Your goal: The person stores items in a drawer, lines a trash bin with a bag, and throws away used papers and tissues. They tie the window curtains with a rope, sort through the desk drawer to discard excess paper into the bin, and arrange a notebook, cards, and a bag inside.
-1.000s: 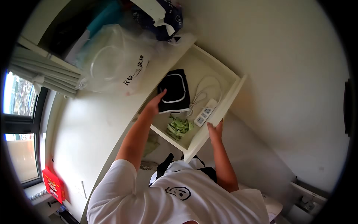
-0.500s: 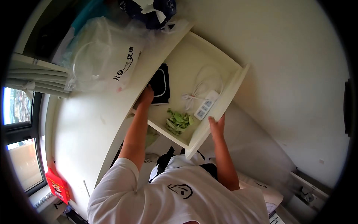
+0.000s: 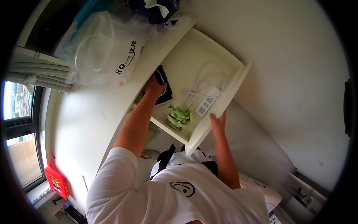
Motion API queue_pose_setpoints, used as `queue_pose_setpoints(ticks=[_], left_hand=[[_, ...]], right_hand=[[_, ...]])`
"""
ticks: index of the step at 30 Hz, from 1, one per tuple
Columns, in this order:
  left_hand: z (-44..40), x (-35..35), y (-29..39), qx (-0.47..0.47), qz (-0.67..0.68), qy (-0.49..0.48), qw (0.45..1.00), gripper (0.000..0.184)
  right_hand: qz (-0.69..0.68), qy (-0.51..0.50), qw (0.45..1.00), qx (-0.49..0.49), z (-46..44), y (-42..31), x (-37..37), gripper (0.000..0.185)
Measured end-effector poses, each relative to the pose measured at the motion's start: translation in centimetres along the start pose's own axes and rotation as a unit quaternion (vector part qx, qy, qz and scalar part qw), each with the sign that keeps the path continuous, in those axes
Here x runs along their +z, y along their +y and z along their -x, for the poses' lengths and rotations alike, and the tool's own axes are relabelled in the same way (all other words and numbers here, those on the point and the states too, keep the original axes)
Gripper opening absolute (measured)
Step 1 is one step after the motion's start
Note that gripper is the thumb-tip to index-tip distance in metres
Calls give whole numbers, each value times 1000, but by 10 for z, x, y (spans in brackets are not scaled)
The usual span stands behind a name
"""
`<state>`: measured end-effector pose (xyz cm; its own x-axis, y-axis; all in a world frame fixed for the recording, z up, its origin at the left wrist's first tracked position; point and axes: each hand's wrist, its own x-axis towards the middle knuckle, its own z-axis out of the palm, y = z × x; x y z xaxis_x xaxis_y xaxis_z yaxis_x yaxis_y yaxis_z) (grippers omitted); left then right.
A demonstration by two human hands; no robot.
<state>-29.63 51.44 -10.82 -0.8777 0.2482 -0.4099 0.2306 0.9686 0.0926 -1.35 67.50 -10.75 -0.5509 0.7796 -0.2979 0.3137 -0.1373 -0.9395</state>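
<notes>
A pale cream drawer (image 3: 220, 41) is pulled out from beneath a cream desktop (image 3: 80, 119). My right hand (image 3: 218, 121) grips its front panel, thumb over the top edge. My left hand (image 3: 154, 87) reaches into the drawer's inner left side, thumb lying over a flat black item (image 3: 165, 98) with a white cord-like line. Its other fingers are hidden in shadow by the desk edge, so its grip is unclear. Crumpled light-green leaf-like pieces (image 3: 180, 117) lie in the near corner. Close to the front panel is a white power strip (image 3: 208, 101) with a coiled white cable (image 3: 194, 91).
On the desktop sit a clear plastic bag (image 3: 100, 56) with black lettering and a dark blue tissue pack (image 3: 156, 9). A red box (image 3: 56, 181) stands by the window (image 3: 22, 138) at left. A bare wall (image 3: 283, 74) rises beyond the drawer.
My left hand has moved right, further over the black item, which now lies more tilted. My right hand stays on the drawer front. The view has shifted slightly.
</notes>
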Motion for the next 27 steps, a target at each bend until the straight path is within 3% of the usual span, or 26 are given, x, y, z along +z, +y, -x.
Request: queue_pose_setpoints(ticks=[2,3,5,8,12,14,17,18,19,22,24,27], left_hand=[[7,0,3,-61,-107,9,992,90],[5,-5,0,-63,-108,10,992,90],[-3,-14,-6,-95,-129,-217,963,78],[7,-7,-3,-83,-180,-136,971,76],[27,-22,0,-116,-86,-187,972,69],[49,-10,-11,14,-31,-18,999,59],[129,-36,-16,115,-33,-85,989,41],[156,-32,-23,62,25,-74,995,37],[181,-34,-29,59,-2,-103,993,26],[252,-13,-69,0,57,-132,990,25],[296,1,-109,-46,79,-130,987,29],[363,13,-173,-198,110,-104,968,42]], right_hand=[[40,-8,998,-39,-2,10,1,60],[38,-9,998,-39,-2,8,2,60],[27,-16,999,-19,-2,5,3,61],[-13,-10,1000,8,-2,1,5,66],[-11,-7,1000,17,0,0,7,67],[-39,21,999,10,0,3,11,65],[-84,83,993,21,-1,4,18,59],[-85,76,993,15,-3,6,19,59],[-77,86,993,1,-5,8,18,57],[-62,82,995,-17,2,-6,19,58],[-53,74,996,-22,9,-25,23,60],[-44,117,991,-42,23,-58,29,52]])
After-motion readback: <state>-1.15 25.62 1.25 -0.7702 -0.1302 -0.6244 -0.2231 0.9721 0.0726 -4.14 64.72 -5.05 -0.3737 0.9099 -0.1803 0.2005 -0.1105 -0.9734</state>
